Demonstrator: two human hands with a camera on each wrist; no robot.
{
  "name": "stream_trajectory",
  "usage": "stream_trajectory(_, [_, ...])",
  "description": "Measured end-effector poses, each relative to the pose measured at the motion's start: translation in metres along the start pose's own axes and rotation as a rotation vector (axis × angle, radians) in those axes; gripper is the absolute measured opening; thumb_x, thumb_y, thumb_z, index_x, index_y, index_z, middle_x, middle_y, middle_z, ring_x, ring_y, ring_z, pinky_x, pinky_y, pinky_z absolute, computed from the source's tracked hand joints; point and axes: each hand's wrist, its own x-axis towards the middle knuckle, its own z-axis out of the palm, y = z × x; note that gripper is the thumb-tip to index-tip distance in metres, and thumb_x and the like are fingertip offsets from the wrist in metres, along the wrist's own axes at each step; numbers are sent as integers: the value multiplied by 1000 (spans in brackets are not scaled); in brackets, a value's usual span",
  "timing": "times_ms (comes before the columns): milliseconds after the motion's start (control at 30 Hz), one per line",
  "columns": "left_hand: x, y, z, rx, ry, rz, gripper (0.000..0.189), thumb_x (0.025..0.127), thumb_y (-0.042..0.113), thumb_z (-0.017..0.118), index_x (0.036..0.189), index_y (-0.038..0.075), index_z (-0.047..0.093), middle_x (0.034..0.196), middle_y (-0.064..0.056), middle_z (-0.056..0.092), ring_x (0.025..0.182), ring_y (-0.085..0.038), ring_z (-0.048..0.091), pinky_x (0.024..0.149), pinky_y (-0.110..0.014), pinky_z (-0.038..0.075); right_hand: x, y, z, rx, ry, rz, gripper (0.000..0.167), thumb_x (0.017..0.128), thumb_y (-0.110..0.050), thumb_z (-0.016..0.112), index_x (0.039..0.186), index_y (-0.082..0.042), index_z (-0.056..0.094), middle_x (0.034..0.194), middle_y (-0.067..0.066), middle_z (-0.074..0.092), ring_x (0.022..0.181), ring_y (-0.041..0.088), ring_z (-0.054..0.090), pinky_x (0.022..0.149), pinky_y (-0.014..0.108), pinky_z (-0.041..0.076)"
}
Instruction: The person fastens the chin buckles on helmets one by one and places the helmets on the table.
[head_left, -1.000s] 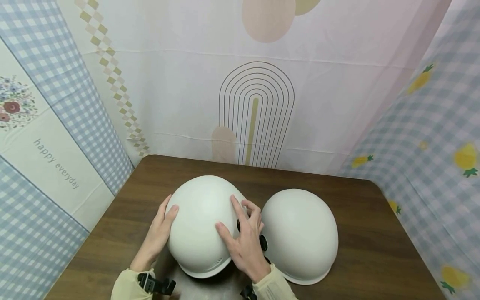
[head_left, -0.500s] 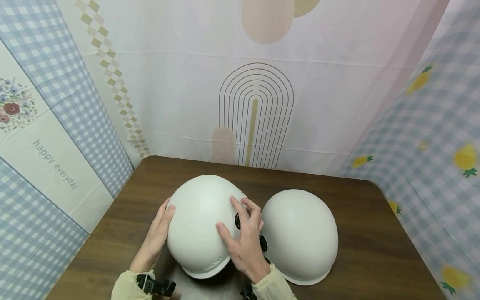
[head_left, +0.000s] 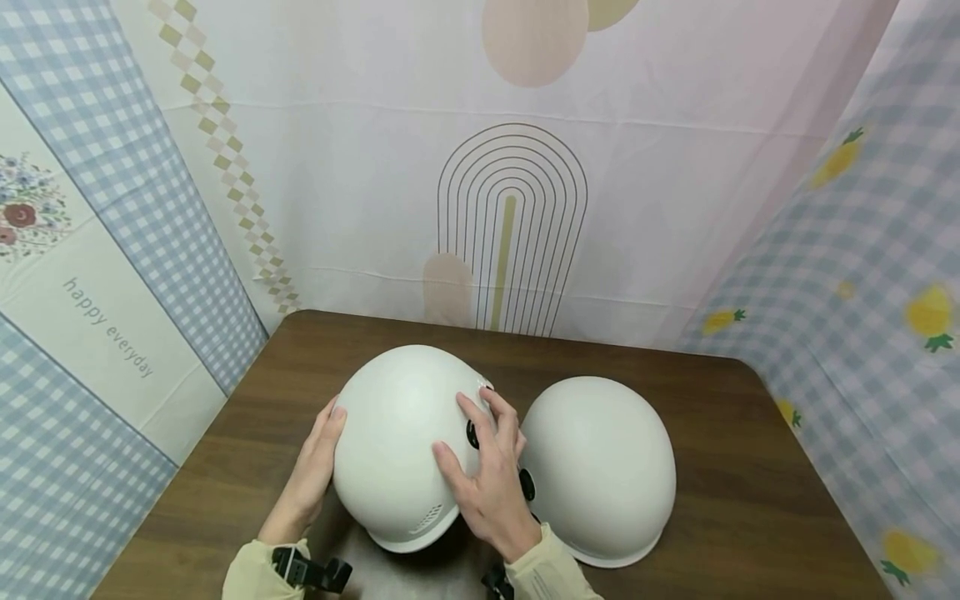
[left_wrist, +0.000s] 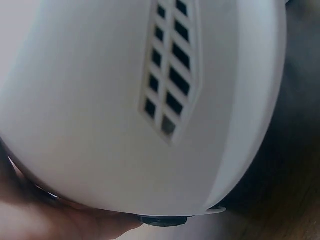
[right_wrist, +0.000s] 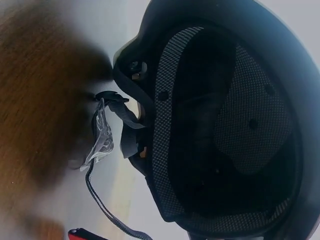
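Observation:
Both hands hold a white helmet (head_left: 393, 442) at the front left of the table. My left hand (head_left: 309, 473) grips its left side, thumb along the shell. Bent fingers of my right hand (head_left: 489, 492) hold the right side, near a round black fitting (head_left: 472, 434). Slotted vents (left_wrist: 172, 70) fill the left wrist view above the left hand (left_wrist: 65, 222). Right of the hands, a second white helmet (head_left: 603, 467) sits dome up. The right wrist view shows black helmet padding (right_wrist: 252, 120), a dangling strap (right_wrist: 107, 210) and clear plastic (right_wrist: 102, 137); which helmet, I cannot tell.
The brown wooden table (head_left: 720, 433) has a grey patch (head_left: 420, 579) under the held helmet. A printed white cloth (head_left: 360, 183) hangs behind, with checked cloths (head_left: 862, 375) at the sides. A red and black object (right_wrist: 80, 235) shows at the right wrist view's edge.
The held helmet has turned slightly and shifted a little away from me, showing more of its vents and black fitting. My hands keep their hold; the second helmet stays put.

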Motion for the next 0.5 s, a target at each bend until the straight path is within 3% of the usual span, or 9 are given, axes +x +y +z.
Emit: stream_trajectory(500, [0,-2,1,-35,19,-10,67,105,47,29,156,7,11,158,-16,13,142,-33,16,110,-59,15,4,-4,-3,-49,-41,-60,60,94,-38,61,148,-19,43,154,10,29,137,33,27,98,56,18])
